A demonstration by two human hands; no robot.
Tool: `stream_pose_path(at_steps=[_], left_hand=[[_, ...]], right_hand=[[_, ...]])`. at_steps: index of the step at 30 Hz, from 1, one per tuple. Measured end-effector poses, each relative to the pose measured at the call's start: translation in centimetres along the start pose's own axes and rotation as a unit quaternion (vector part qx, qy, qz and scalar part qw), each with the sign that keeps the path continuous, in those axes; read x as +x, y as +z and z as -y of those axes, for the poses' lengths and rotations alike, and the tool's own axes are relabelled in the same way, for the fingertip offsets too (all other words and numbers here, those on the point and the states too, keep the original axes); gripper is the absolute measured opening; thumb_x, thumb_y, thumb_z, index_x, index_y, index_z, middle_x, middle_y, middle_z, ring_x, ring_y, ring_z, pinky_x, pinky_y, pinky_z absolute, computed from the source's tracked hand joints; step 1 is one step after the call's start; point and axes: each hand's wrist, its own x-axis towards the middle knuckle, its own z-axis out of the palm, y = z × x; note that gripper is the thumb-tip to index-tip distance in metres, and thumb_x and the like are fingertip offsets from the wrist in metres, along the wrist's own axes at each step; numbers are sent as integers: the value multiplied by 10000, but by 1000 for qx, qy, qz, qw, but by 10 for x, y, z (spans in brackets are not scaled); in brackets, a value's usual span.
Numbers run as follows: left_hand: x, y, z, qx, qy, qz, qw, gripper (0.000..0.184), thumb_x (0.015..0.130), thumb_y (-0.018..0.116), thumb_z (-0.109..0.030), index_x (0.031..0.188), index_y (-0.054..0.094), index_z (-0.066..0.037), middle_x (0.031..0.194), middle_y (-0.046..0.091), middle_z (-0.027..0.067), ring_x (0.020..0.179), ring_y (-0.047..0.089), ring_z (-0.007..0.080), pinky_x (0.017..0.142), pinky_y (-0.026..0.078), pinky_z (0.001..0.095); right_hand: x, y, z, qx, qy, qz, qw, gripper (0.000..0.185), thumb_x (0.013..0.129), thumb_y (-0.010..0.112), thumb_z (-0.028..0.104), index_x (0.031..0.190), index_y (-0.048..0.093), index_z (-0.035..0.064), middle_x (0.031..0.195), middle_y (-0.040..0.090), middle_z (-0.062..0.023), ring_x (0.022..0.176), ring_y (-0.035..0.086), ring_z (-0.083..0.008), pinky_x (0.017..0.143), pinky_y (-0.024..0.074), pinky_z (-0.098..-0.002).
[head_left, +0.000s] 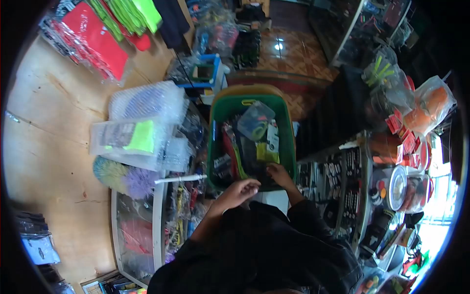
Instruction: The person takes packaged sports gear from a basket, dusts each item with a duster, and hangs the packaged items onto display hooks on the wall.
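A green bin stands in front of me with mixed packaged goods inside. My left hand is at its near rim, fingers loosely bent and pointing right, with no object visible in them. Inside the near right part, my right hand has its fingers curled down at dark contents; what they grip is hidden. Just beyond that hand lies a yellow-green packet beside a white packet. A clear plastic container rests toward the far end. A red and yellow-green strip-like item lies along the left side.
On the left, bubble-wrapped packs and fluffy dusters lie on a wooden counter above a glass case. To the right are shelves of small goods and clear tubs. Tiled floor shows beyond the bin.
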Motion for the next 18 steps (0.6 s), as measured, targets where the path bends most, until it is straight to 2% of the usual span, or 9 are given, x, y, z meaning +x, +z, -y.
stream_pose_path(at_steps=[2,3,6,11,13,14,16,17,18], left_hand=[[13,10,52,-14,-30,-22,999,327,960,622,-182,1221,587,11,1078,674,136,984,656,212,862,511,339],[16,12,72,26,-45,-46,998,307,948,613,-146,1212,592,9,1062,681,138,973,662,219,855,513,344],[23,11,121,86,-62,-83,991,284,918,604,-93,1185,604,5,1023,690,152,939,675,245,839,517,356],[33,-12,151,143,-18,-151,978,306,875,617,-69,1171,594,4,1026,657,192,963,649,340,852,501,418],[42,-21,148,335,67,-263,902,382,839,657,-89,1204,570,-16,1083,603,205,1052,582,386,913,455,473],[44,-27,148,333,67,-260,904,382,839,657,-89,1204,570,-16,1083,603,205,1052,582,386,913,455,473],[46,-37,156,390,114,-353,843,428,789,721,-116,1189,579,-61,1045,595,186,1035,537,416,930,410,492],[46,-40,159,390,115,-355,842,428,789,721,-116,1189,579,-61,1045,595,186,1035,537,416,930,410,492],[45,-45,163,426,66,-414,802,469,789,731,-147,1220,566,-62,1081,592,198,1053,536,418,943,401,500]], right_hand=[[-14,5,-36,-93,-67,-42,993,295,961,568,161,1186,628,-21,894,667,-118,827,648,-221,761,503,-366],[-26,7,-43,-92,-55,-46,993,295,961,568,161,1186,628,-21,894,667,-118,827,648,-221,761,503,-366],[-49,18,-37,-144,-18,-89,985,289,940,579,149,1184,634,5,979,676,-199,927,661,-345,810,504,-411],[-55,31,-38,-169,-76,-105,977,258,908,606,128,1123,646,-8,989,666,-214,930,662,-351,798,507,-405],[-54,34,-43,-155,-83,-111,978,255,941,588,131,1154,641,3,965,666,-165,884,650,-260,777,498,-361],[-53,34,-46,-148,-90,-110,979,253,941,587,125,1156,642,4,961,671,-167,888,653,-255,780,498,-353],[-57,34,-48,-143,-85,-109,980,252,942,584,124,1155,643,2,962,676,-164,889,653,-249,786,498,-349],[-54,32,-47,-135,-87,-107,981,251,943,581,122,1154,643,1,964,680,-161,889,653,-243,793,498,-345],[-50,29,-46,-135,-92,-106,981,251,943,581,122,1154,643,1,964,680,-161,889,653,-243,793,498,-345]])
